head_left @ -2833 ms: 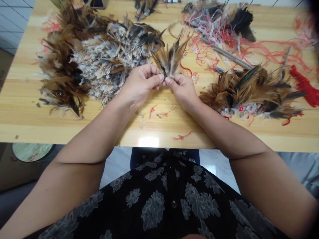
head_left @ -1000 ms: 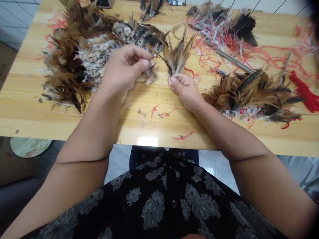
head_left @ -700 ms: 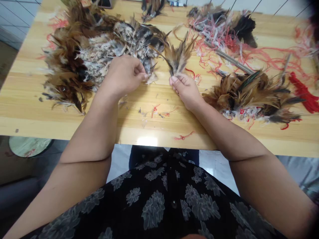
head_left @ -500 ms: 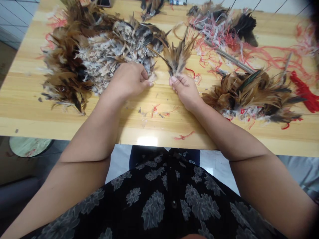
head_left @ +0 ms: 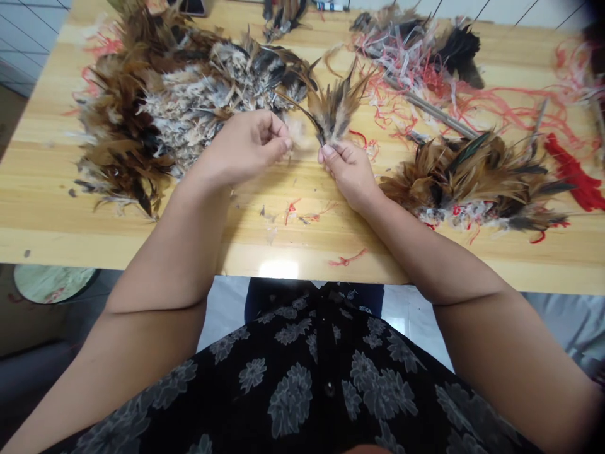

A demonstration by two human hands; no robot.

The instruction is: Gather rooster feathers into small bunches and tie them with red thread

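Note:
My right hand pinches a small bunch of brown and black feathers by its base, tips fanned upward. To its left, my left hand is closed, thumb against curled fingers. A pale, blurred tuft of feather fluff shows at its fingertips. Behind and left of that hand spreads a large pile of feathers, brown around the outside and grey-white in the middle. Close to my right forearm lies a row of tied feather bunches with white and red bases.
On the wooden table lie a red thread bundle, tangled pink and white strings, a grey rod and thread scraps. A phone and a marker lie at the far edge. A round stool stands left.
My left hand has lifted slightly, with the pale fluff now a blur at its fingertips. The right hand still holds the feather bunch in nearly the same place.

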